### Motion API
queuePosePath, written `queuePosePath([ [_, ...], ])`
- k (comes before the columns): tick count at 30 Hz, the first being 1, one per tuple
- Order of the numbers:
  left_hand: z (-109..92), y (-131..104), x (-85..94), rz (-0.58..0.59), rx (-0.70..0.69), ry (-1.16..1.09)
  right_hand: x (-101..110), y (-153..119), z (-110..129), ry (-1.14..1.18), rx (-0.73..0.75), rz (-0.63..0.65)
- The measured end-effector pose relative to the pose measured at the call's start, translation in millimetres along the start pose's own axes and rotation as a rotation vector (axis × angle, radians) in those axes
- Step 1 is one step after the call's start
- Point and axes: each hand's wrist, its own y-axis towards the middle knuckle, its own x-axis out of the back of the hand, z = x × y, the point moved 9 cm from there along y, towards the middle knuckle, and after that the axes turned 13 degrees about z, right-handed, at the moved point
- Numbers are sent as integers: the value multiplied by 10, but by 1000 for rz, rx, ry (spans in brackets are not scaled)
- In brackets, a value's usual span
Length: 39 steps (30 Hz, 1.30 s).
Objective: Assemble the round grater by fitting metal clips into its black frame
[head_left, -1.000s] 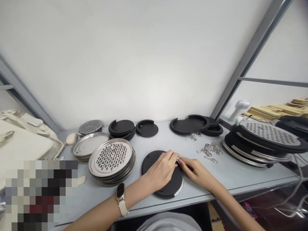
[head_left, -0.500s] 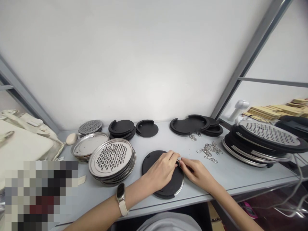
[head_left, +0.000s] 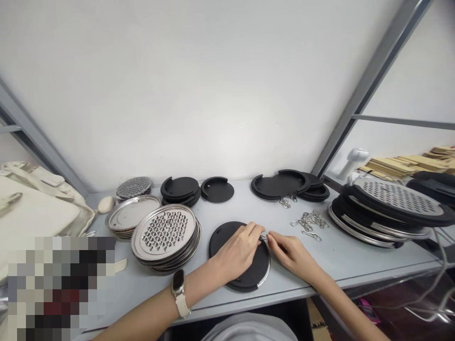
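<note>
A round black plastic disc [head_left: 261,265] lies flat before me, with a silver metal rim showing along its right edge. My left hand [head_left: 240,248] rests across the disc, fingers curled over its upper right part; the thumb is hidden. Pinched in my right hand [head_left: 287,251] is a small silver wire clip [head_left: 263,237], which reaches to the disc's edge beside the left fingertips. How the clip meets the disc is too small to make out. More wire clips [head_left: 309,220] lie in a loose heap to the right.
Stacked metal graters [head_left: 165,232] and shallow metal plates [head_left: 133,213] stand at left. Black discs [head_left: 217,189] and C-shaped black holders [head_left: 272,187] line the wall. At right rises a pile of graters in black holders [head_left: 398,199]. A cream bag [head_left: 35,208] sits far left.
My right hand has shifted slightly right, and more of the wire clip shows between the hands. My left hand stays on the disc, which has moved very slightly left.
</note>
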Motion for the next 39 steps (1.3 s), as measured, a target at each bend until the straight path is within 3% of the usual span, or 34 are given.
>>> queuePosePath([
  [3, 2, -2, 15, -6, 5, 46, -67, 18, 0, -12, -6, 65],
  [8, -3, -4, 30, -25, 20, 91, -33, 12, -33, -20, -35, 14],
  [14, -14, -9, 60, -48, 17, 89, -70, 46, -39, -10, -44, 59],
  [39, -6, -7, 54, -64, -2, 61, -32, 39, 25, 1, -1, 19],
])
